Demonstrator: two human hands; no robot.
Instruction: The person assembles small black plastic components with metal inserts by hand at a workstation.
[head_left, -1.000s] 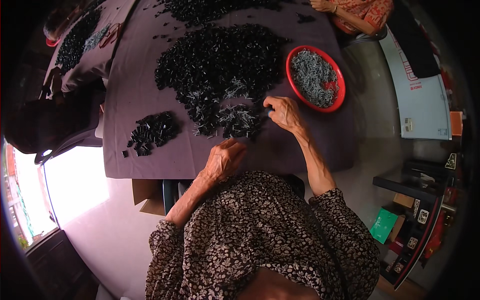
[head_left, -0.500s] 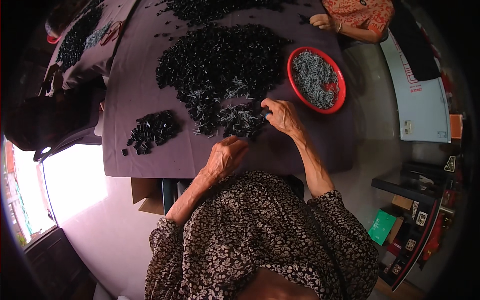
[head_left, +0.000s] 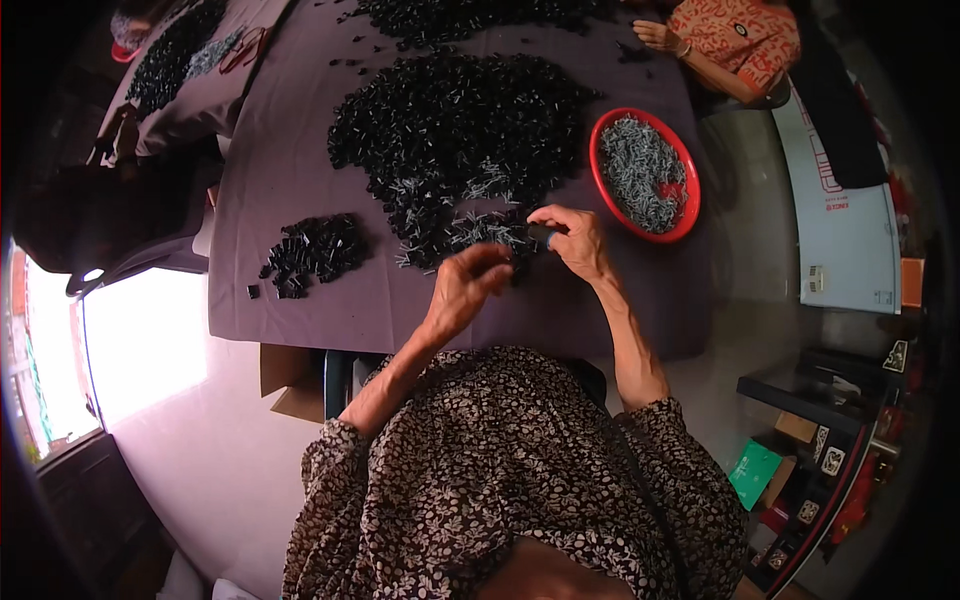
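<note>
A large heap of small black pieces (head_left: pixel 455 125) spreads over the table in front of me. Grey screws (head_left: pixel 490 180) lie scattered along its near side, with more screws (head_left: pixel 478 232) near my fingers. My right hand (head_left: pixel 578 243) is pinched around a small black piece (head_left: pixel 543 233) at the heap's near right edge. Just left of it, my left hand (head_left: pixel 464 288) hovers by the near edge, its fingers slightly blurred, apart and bent, with nothing visible in them. A smaller pile of black pieces (head_left: pixel 315 253) sits to the left.
A red basin (head_left: pixel 692 205) of grey screws stands on the right of the purple-grey tablecloth (head_left: pixel 270 310). Across the table, another person's hand (head_left: pixel 655 37) is near loose black pieces (head_left: pixel 632 53). Another black heap (head_left: pixel 430 18) lies at the far side.
My left hand has moved forward toward the heap and its fingers have spread. My right hand stays pinched close to the same place. The other person's hand has come away from the loose pieces.
</note>
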